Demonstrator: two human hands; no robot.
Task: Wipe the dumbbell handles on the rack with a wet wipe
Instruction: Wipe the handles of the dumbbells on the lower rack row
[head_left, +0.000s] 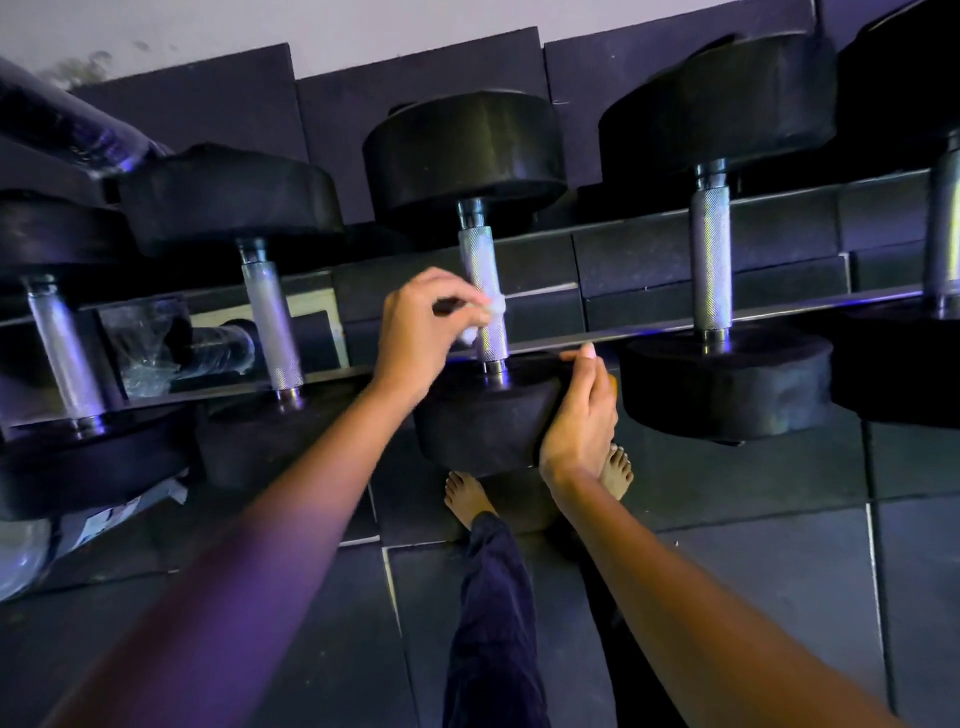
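Observation:
Several black dumbbells with knurled silver handles lie across a dark rack (649, 332). My left hand (421, 327) pinches a small white wet wipe (491, 309) and holds it against the lower part of the middle dumbbell's handle (480, 260). My right hand (579, 415) rests on the right side of that dumbbell's near weight head (483, 415), fingers fairly straight, thumb along its top edge. Neighbouring handles stand to the left (272, 325) and to the right (710, 260).
Dark rubber floor tiles (753, 571) lie below the rack. My bare feet (467, 499) and a dark trouser leg stand under the middle dumbbell. Clear plastic wrapping (140, 343) sits behind the rack at left. A pale wall runs along the top.

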